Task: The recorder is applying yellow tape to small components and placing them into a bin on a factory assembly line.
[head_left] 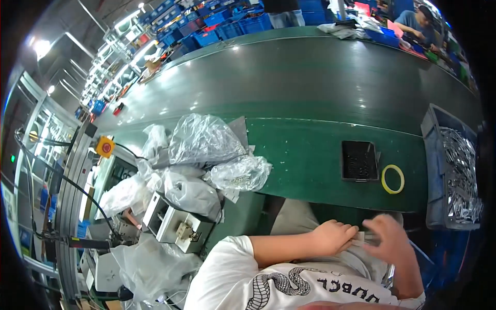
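My left hand (335, 236) rests across my lap with its fingers curled together. Whatever it may hold is hidden. A small pale piece (357, 237) shows just beyond its fingertips, too small to name. Close by on the right, my right hand (388, 238) is raised over the lap, slightly blurred, thumb and fingers apart with nothing seen between them. Beyond the hands, on the green worktop (299, 155), stand a black tray (358, 161) of small dark parts and a roll of yellow tape (384, 180).
A grey bin (436, 170) full of shiny metal parts stands at the right. Clear plastic bags (204, 139) pile up at the left, above a white device (178, 225). An emergency stop button (105, 147) sits on the frame. A conveyor belt (289, 72) runs behind; a co-worker (413, 26) sits far right.
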`<control>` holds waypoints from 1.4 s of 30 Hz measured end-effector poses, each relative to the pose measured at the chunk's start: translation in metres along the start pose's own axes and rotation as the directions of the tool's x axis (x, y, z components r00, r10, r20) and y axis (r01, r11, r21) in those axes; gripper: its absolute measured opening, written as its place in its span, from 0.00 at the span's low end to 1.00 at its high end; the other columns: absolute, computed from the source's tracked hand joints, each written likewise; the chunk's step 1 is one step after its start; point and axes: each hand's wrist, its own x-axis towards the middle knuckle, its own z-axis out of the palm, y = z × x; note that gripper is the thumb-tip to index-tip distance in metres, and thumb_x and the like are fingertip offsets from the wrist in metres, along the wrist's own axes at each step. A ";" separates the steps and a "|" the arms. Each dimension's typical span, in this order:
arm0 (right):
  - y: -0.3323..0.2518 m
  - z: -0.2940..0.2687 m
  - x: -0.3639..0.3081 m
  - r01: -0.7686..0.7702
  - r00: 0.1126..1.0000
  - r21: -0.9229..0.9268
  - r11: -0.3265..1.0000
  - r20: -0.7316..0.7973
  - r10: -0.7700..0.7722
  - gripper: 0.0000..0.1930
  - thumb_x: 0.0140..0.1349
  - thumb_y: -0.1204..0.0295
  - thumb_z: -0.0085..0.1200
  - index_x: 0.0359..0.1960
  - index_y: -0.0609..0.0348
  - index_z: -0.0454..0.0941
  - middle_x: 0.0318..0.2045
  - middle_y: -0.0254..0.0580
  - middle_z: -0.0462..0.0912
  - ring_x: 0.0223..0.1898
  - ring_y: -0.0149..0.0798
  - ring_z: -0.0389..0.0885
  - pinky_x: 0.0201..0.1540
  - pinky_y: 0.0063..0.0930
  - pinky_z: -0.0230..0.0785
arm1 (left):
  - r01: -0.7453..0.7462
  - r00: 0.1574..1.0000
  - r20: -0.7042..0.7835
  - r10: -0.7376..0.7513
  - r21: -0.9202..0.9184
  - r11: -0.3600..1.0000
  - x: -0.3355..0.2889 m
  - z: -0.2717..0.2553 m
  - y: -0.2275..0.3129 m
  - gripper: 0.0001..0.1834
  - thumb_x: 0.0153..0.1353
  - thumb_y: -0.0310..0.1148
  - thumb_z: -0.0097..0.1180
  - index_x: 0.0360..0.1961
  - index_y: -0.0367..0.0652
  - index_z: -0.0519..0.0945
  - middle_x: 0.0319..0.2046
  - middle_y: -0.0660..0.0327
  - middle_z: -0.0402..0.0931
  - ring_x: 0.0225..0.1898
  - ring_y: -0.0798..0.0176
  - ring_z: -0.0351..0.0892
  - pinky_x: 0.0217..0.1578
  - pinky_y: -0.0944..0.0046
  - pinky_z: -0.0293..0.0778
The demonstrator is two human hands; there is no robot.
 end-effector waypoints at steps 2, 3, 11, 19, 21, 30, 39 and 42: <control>0.042 0.013 -0.005 -0.191 0.954 0.106 0.976 -0.213 0.210 0.30 0.39 0.71 0.69 0.49 0.59 0.76 0.47 0.49 0.75 0.52 0.52 0.74 0.56 0.38 0.67 | 0.137 0.987 0.096 -0.126 -0.113 0.984 0.006 -0.011 -0.004 0.17 0.63 0.38 0.52 0.47 0.36 0.73 0.31 0.51 0.78 0.32 0.48 0.80 0.36 0.53 0.74; 0.054 0.012 0.005 -0.231 0.915 -0.022 0.973 -0.343 0.210 0.28 0.43 0.73 0.67 0.50 0.61 0.75 0.51 0.50 0.74 0.54 0.53 0.72 0.57 0.39 0.66 | 0.275 0.949 0.212 -0.233 -0.197 0.941 0.008 -0.013 -0.005 0.17 0.64 0.38 0.50 0.47 0.35 0.73 0.31 0.49 0.78 0.32 0.47 0.80 0.35 0.53 0.74; 0.121 0.062 0.010 -0.406 0.866 -0.266 0.874 -0.419 0.274 0.15 0.58 0.73 0.57 0.47 0.59 0.73 0.52 0.46 0.73 0.57 0.51 0.70 0.65 0.44 0.54 | 0.528 0.830 0.466 -0.305 -0.833 0.164 0.003 0.029 -0.018 0.13 0.70 0.40 0.42 0.43 0.42 0.72 0.23 0.61 0.75 0.18 0.71 0.71 0.17 0.67 0.69; 0.067 0.049 -0.007 -0.031 0.657 0.438 0.899 -0.669 0.349 0.06 0.73 0.70 0.42 0.41 0.59 0.68 0.25 0.30 0.69 0.24 0.22 0.63 0.29 0.17 0.59 | 0.315 0.872 0.275 -0.405 -0.949 0.034 -0.004 0.001 -0.018 0.05 0.71 0.33 0.43 0.43 0.45 0.68 0.26 0.60 0.74 0.26 0.67 0.74 0.24 0.66 0.72; 0.043 0.049 -0.022 -0.026 0.699 0.548 0.836 -0.588 0.406 0.06 0.72 0.69 0.44 0.42 0.59 0.68 0.27 0.28 0.70 0.24 0.18 0.62 0.27 0.15 0.57 | 0.382 0.812 0.328 -0.482 -0.924 0.015 0.003 -0.019 -0.011 0.04 0.71 0.30 0.41 0.43 0.44 0.68 0.25 0.58 0.74 0.21 0.64 0.75 0.21 0.65 0.73; 0.026 0.062 -0.028 0.111 0.908 0.371 0.922 -0.414 0.057 0.07 0.59 0.70 0.58 0.33 0.59 0.75 0.21 0.40 0.71 0.21 0.45 0.68 0.26 0.38 0.59 | 0.357 0.843 0.346 -0.413 -0.933 -0.052 0.005 -0.011 0.005 0.06 0.73 0.31 0.40 0.41 0.40 0.67 0.26 0.61 0.73 0.23 0.70 0.72 0.23 0.70 0.70; 0.027 0.063 -0.020 0.192 0.900 0.304 0.933 -0.434 -0.044 0.08 0.58 0.69 0.60 0.33 0.57 0.76 0.19 0.37 0.70 0.21 0.43 0.67 0.25 0.35 0.58 | 0.303 0.884 0.243 -0.400 -0.948 0.095 -0.001 -0.010 0.004 0.07 0.72 0.31 0.40 0.44 0.39 0.67 0.27 0.57 0.75 0.21 0.67 0.73 0.22 0.69 0.70; 0.029 0.063 -0.019 0.216 0.902 0.300 0.929 -0.426 -0.072 0.07 0.57 0.70 0.60 0.33 0.57 0.76 0.19 0.36 0.70 0.21 0.43 0.67 0.25 0.35 0.58 | 0.303 0.896 0.236 -0.377 -0.944 0.129 -0.002 -0.009 0.003 0.07 0.72 0.30 0.40 0.44 0.38 0.67 0.28 0.57 0.74 0.22 0.68 0.73 0.22 0.69 0.70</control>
